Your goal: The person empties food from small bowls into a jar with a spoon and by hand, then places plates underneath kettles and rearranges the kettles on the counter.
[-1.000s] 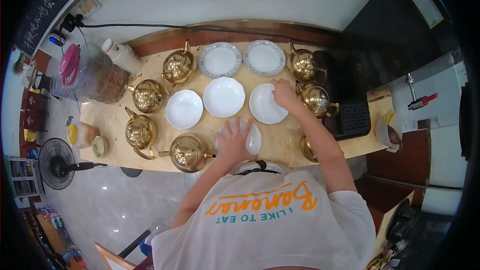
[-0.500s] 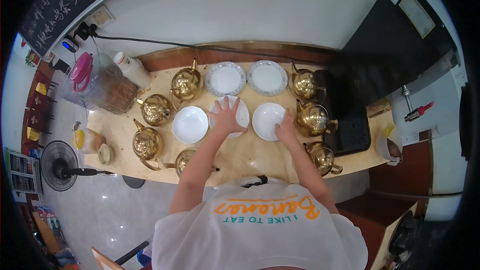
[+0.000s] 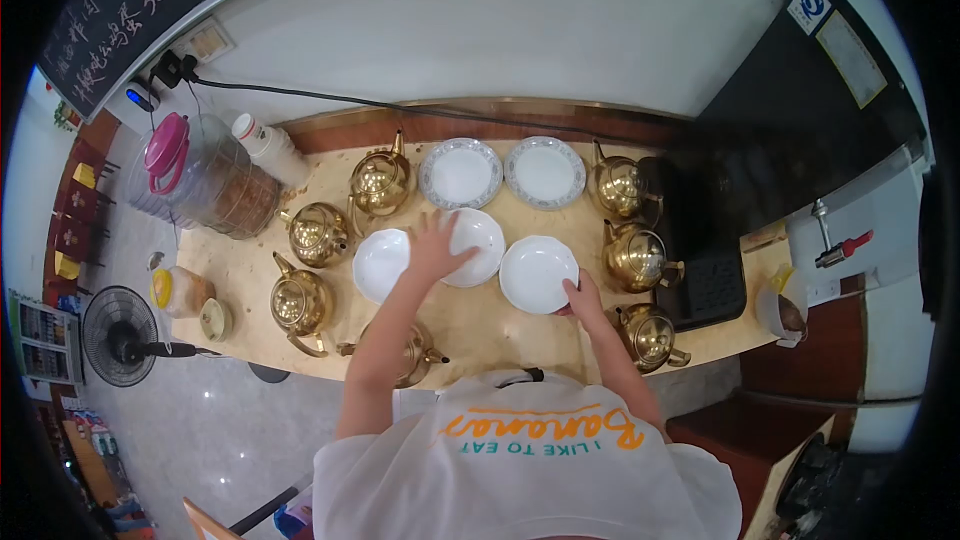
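The rightmost white plate (image 3: 536, 273) extends leftward from the right hand (image 3: 582, 299), which holds its lower right rim between thumb and fingers. The middle white plate (image 3: 482, 243) is just left of it, its left edge beneath the left hand (image 3: 436, 253), fingers spread wide; whether they touch it I cannot tell. Farther left is the left white plate (image 3: 376, 263). Beyond lie two patterned plates (image 3: 460, 174), with gold teapots (image 3: 382, 186) on both sides
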Tool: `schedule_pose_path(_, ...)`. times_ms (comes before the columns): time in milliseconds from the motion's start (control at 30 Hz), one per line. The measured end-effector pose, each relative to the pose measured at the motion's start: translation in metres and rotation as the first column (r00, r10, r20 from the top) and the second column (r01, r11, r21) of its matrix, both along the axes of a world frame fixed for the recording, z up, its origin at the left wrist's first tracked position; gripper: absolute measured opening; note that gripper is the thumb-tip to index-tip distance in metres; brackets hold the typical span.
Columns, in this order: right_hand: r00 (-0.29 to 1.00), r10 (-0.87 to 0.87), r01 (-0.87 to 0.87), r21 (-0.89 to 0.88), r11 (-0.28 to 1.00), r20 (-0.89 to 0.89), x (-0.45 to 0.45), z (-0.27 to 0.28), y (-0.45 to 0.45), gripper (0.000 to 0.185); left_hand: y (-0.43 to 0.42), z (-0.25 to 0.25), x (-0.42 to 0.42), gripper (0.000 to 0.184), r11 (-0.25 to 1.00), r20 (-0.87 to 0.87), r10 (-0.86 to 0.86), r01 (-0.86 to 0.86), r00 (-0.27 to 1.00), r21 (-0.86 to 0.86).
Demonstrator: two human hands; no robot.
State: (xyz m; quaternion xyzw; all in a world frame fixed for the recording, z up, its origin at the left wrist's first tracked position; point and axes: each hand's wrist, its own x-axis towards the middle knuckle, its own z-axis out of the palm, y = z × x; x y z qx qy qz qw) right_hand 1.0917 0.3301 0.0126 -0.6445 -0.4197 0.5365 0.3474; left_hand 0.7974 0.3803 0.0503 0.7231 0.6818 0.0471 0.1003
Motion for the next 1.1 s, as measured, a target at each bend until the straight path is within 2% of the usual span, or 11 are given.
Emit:
schedule_pose_path(33,0.994,-0.051,0.049,-0.021,0.999,-0.097,0.001,-0.003,0.003,0.028,0.000,-0.007,-0.017,0.070,0.999,0.016,0.015,-0.015,1.000,0.047)
schedule_pose_path(100,0.988,-0.087,0.085,-0.023,0.996,-0.125,0.000,0.005,0.011,0.027,-0.010,0.012,-0.048,0.051,0.988,-0.036,0.049,-0.054,0.998,-0.143)
schedule_pose_path(167,0.983,-0.126,0.124,-0.022,0.992,-0.133,0.001,0.005,0.027,0.028,-0.024,0.024,-0.070,0.049,0.984,-0.141,0.034,-0.057,0.989,-0.167)
schedule_pose_path(267,0.971,-0.198,0.200,-0.004,0.980,-0.134,-0.002,-0.003,0.057,0.030,-0.035,0.026,-0.093,0.051,0.997,-0.060,-0.029,0.024,0.998,-0.078)
schedule_pose_path(367,0.954,-0.263,0.271,0.040,0.962,-0.144,-0.019,0.007,0.088,0.029,-0.031,0.005,-0.114,0.054,0.997,-0.039,0.062,-0.063,0.997,-0.042)
schedule_pose_path(533,0.958,-0.260,0.271,0.087,0.959,-0.121,-0.025,-0.030,0.143,0.025,-0.021,0.008,-0.107,0.056,0.956,-0.148,0.189,-0.217,0.971,-0.200)
schedule_pose_path(667,0.920,-0.340,0.347,0.001,0.938,-0.193,-0.044,-0.008,0.149,0.026,-0.017,-0.007,-0.119,0.057,0.931,-0.120,0.248,-0.271,0.961,-0.245)
schedule_pose_path(767,0.893,-0.385,0.377,-0.076,0.923,-0.232,-0.051,-0.007,0.151,0.045,-0.018,-0.011,-0.130,0.060,0.915,-0.066,0.213,-0.222,0.975,-0.337)
schedule_pose_path(867,0.942,-0.281,0.288,0.011,0.958,-0.182,-0.056,0.000,0.127,0.056,-0.020,-0.007,-0.138,0.062,0.848,0.049,0.218,-0.165,0.975,-0.503)
schedule_pose_path(967,0.993,-0.096,0.099,0.045,0.994,-0.075,-0.056,0.005,0.093,0.066,-0.028,-0.032,-0.160,0.053,0.886,0.230,0.196,-0.072,0.953,-0.458)
schedule_pose_path(1100,0.969,0.211,-0.227,-0.122,0.966,-0.126,-0.064,0.013,0.050,0.066,-0.026,0.002,-0.154,0.042,0.825,0.381,0.329,-0.066,0.864,-0.562)
